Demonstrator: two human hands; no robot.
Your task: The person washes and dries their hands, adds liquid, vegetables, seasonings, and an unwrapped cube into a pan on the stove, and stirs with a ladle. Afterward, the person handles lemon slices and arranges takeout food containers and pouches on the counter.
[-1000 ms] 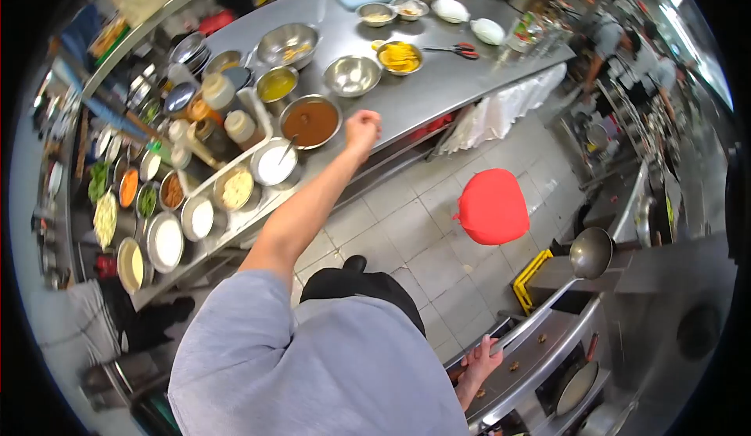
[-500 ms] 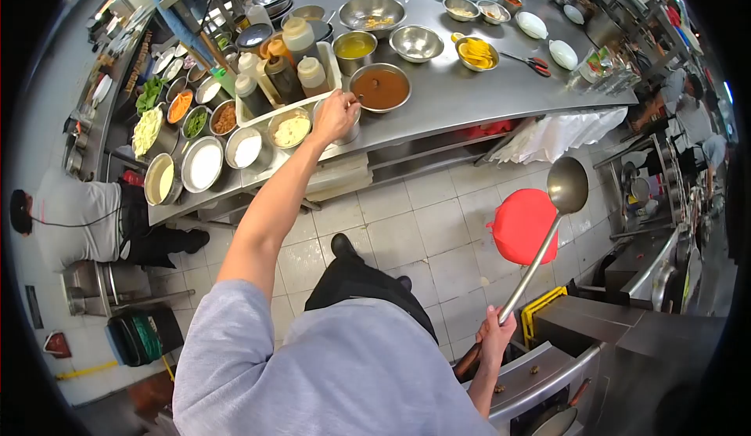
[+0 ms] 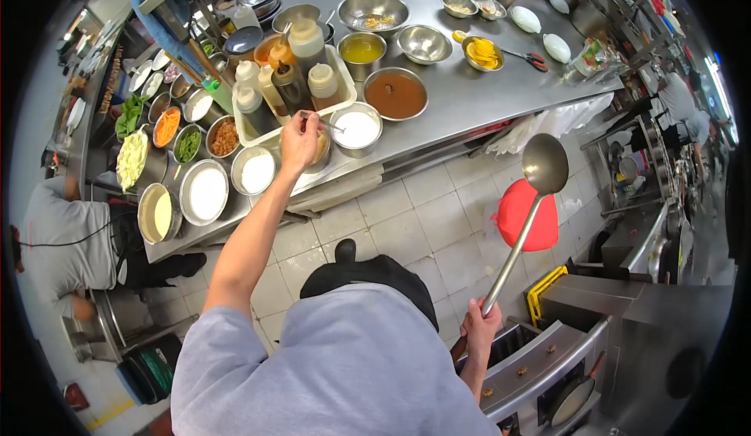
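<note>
My left hand [image 3: 300, 145] is closed, its fingertips pinching the handle of a thin metal spoon [image 3: 332, 126]. The spoon reaches right into a round metal tub of white powder [image 3: 358, 130]. Directly under this hand, a tub with pale yellow contents [image 3: 321, 151] is mostly hidden. Behind the fingers stands a white tray [image 3: 345, 68] of squeeze bottles [image 3: 322, 82]. Low on the right, my right hand [image 3: 479, 329] is wrapped around the handle of a large metal ladle [image 3: 545, 163]. Its bowl hangs over the floor, apart from the counter.
A bowl of brown sauce [image 3: 397, 94] and a bowl of yellow slices [image 3: 483, 54] sit on the steel counter [image 3: 501, 95]. Scissors [image 3: 526, 60] lie nearby. A red-covered round item [image 3: 528, 215] is beyond the ladle. A stove [image 3: 547, 362] is at right; a co-worker [image 3: 70, 232] bends at left.
My left hand has moved left off the white powder tub, which now shows with the spoon in it. The view has shifted slightly, and the ladle stays in my right hand.
</note>
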